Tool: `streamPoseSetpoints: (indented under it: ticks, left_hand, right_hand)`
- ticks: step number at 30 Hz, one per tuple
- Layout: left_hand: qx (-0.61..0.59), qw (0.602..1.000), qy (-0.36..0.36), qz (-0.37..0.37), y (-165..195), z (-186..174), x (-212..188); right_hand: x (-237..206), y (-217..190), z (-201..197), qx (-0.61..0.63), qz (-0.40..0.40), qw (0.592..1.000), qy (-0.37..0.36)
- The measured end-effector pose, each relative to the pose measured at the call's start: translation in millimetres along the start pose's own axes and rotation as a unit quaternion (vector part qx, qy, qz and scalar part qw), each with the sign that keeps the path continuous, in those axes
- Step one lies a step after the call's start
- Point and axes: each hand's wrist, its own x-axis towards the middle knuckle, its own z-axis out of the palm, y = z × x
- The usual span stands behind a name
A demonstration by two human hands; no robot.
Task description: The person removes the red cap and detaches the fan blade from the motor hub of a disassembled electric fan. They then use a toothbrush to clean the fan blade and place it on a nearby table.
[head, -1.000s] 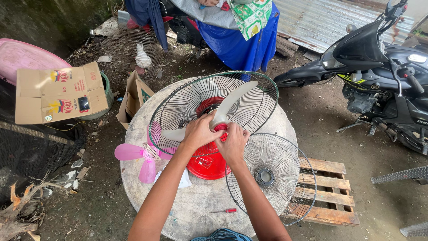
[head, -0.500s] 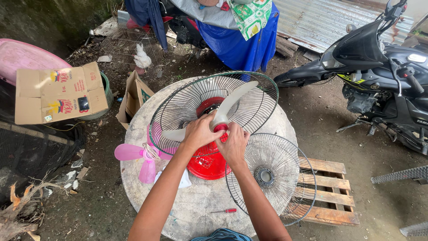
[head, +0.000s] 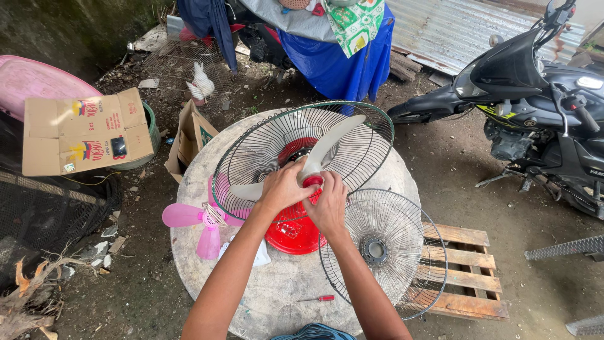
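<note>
gripping the white fan blade (head: 318,154) hub, left hand (head: 284,187) and right hand (head: 327,204) both closed; judged risk: slipping could knock the loose grille (head: 384,252) at four o'clock.

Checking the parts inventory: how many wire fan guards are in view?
2: one wire guard on the round table, around the white blades both hands touch; another guard beside it, overhanging the table's edge.

Outdoor backyard repair spot, dirt-floored.
You work at a round concrete table (head: 277,296) on bare earth, with a wooden pallet (head: 469,277) beside it, a parked motorcycle (head: 535,94), corrugated metal sheet (head: 440,31), a blue tarp (head: 343,63) over stored goods, a flattened cardboard box (head: 85,132), a wire cage (head: 176,63) with a white chicken (head: 202,85), loose fan parts: pink blades (head: 195,217), detached grille (head: 384,252).
</note>
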Motion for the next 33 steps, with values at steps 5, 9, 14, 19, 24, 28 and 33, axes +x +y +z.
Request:
streamPoseSetpoints:
  ticks: [5, 9, 14, 19, 24, 28, 33]
  left_hand:
    - [-0.007, 0.999, 0.032, 0.027, 0.0, -0.5, -1.1]
    - [-0.011, 0.999, 0.030, 0.027, 0.1, -0.7, -1.0]
    - [-0.012, 1.000, 0.017, 0.016, 1.3, -0.7, -0.3]
    - [-0.011, 0.999, 0.023, 0.022, -0.2, -0.4, -0.8]
    - [-0.014, 1.000, 0.009, 0.003, 0.8, 0.4, 0.7]
    - [-0.010, 1.000, 0.013, 0.010, 0.3, 0.1, 0.7]
    - [-0.008, 0.999, 0.028, 0.028, -1.7, 1.3, 0.2]
  right_hand:
    - [-0.8, -0.7, 0.9, 0.012, 0.054, 0.998, -0.025]
    - [-0.4, 1.7, 0.9, 0.012, 0.099, 0.993, -0.070]
    - [-1.6, 2.2, -0.1, 0.032, 0.036, 0.998, -0.026]
    - [0.8, 2.0, 0.2, 0.025, 0.137, 0.985, -0.103]
    - [1.3, 2.0, 0.8, 0.021, 0.049, 0.998, -0.017]
    - [-1.1, 0.7, 1.8, 0.029, 0.011, 0.999, -0.022]
    - [0.1, 1.4, 1.5, 0.022, 0.149, 0.985, -0.081]
